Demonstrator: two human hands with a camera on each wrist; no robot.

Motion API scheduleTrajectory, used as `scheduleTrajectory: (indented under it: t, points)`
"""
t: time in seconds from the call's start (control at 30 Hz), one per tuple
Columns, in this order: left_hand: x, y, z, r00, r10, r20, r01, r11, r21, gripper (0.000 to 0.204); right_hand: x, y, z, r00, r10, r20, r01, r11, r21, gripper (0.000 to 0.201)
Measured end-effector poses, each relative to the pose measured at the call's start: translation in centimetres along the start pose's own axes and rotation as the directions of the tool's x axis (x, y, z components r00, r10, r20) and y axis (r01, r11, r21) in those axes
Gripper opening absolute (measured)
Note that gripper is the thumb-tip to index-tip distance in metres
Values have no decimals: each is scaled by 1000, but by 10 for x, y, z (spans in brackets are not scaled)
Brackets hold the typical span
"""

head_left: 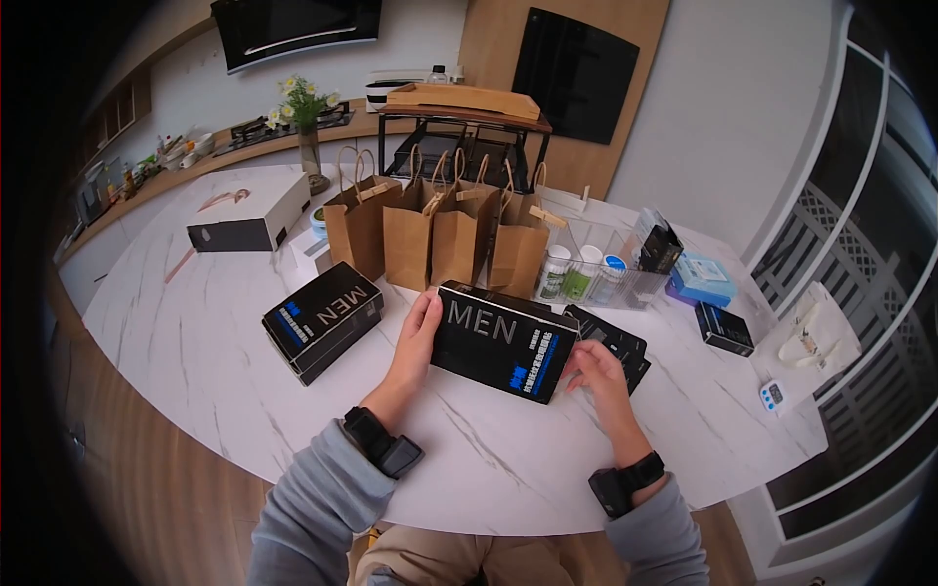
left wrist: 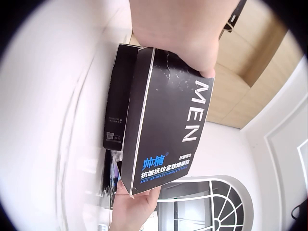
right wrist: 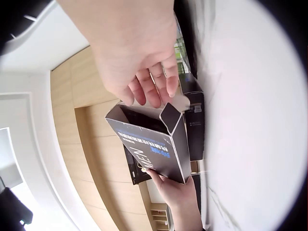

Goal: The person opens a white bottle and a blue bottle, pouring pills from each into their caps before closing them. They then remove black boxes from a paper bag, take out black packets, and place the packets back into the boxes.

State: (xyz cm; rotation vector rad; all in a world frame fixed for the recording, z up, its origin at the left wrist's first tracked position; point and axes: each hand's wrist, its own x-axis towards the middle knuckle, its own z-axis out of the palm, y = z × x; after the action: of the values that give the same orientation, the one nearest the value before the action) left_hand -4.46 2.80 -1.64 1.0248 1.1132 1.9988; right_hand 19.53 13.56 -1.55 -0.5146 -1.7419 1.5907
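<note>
My left hand [head_left: 415, 337] grips a black box marked MEN [head_left: 498, 342] by its left end, thumb on the printed front. The right end of this box is open, its flap [right wrist: 171, 118] standing out, as the right wrist view shows. There my right hand [head_left: 598, 376] has its loosely bent fingertips [right wrist: 154, 100] right at the open end and the pale inner side of the flap. Behind the held box another black box [left wrist: 118, 96] lies on the table. Black flat packs [head_left: 614, 347] lie just behind my right hand. A second MEN box [head_left: 322, 317] sits to the left.
Several brown paper bags [head_left: 405, 234] with clipped tops stand at the back, beside a clear organizer [head_left: 625, 288] with bottles. A white box [head_left: 249, 210] stands at back left. At right are a small black box [head_left: 723, 328], a blue pack [head_left: 703, 278] and a timer [head_left: 772, 396].
</note>
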Motion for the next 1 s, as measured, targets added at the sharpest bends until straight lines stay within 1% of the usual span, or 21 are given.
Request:
scheduleTrajectory:
  t: [0.1,0.17,0.23,0.3,0.33,0.37,0.4,0.47,0.5,0.53,0.6,0.63,0.7,0.73,0.77,0.8,0.83,0.87,0.93,0.97,1.0]
  points:
    - [1,-2,0,999,-4,-36,3,1000,-29,31,-2,-4,0,1000,8,-7,-8,1000,25,23]
    - [3,-8,-4,999,0,-37,0,1000,-20,30,-2,-4,-1,1000,-3,12,2,999,52,28]
    - [3,-8,-5,999,4,-40,-4,1000,-12,30,-2,-5,1,1000,-6,22,5,999,52,26]
    - [3,-6,-4,1000,14,3,-14,1000,18,29,-2,-5,5,999,-8,31,6,999,52,24]
    - [2,-7,-4,1000,14,3,-14,1000,18,29,-1,-5,7,999,32,37,-33,999,22,22]
    - [2,-7,-3,999,-1,35,0,1000,31,29,-1,-5,9,996,73,41,-73,997,-8,19]
    - [1,-8,-3,998,-16,67,13,999,44,29,-1,1,6,996,73,40,-73,997,-7,19]
    - [3,-17,-6,995,-39,97,37,999,30,29,0,19,-2,981,153,116,-145,987,-73,15]
    - [4,-18,-6,990,-61,125,60,998,15,30,-2,12,3,984,153,93,-146,986,-79,15]
    - [4,-18,-6,990,-61,125,60,998,16,30,-2,12,3,984,153,94,-146,986,-78,15]
    - [2,-14,-4,975,-117,191,125,992,-28,31,-3,12,1,991,127,38,-122,986,-110,13]
    - [1,-13,-2,975,-117,190,125,992,-28,31,-2,12,1,991,127,38,-122,986,-110,13]
    - [-1,-11,3,954,-110,278,80,990,117,42,-1,11,1,994,86,-63,-92,990,-104,14]
    - [-3,-9,4,954,-110,278,80,990,117,42,-1,11,0,994,86,-63,-92,990,-104,14]
    - [-6,-6,5,932,-241,270,177,955,239,49,-1,10,0,993,66,-97,-72,995,-62,15]
    - [-8,-5,6,897,-367,246,268,895,358,56,-1,10,0,990,48,-131,-51,999,-20,15]
    - [-5,-12,3,890,-349,293,237,903,358,65,-2,3,0,989,55,-135,-60,998,-30,17]
    - [-5,-11,2,891,-349,292,237,904,357,65,-2,4,-1,989,55,-135,-60,998,-30,17]
    - [-7,1,7,865,-376,332,272,908,317,60,0,7,-3,990,77,-118,-75,997,25,17]
    - [-7,2,8,866,-375,332,272,909,316,60,0,6,-2,990,77,-117,-75,997,24,17]
    - [-7,2,8,899,-307,312,225,936,272,56,0,4,0,988,98,-116,-95,995,32,18]
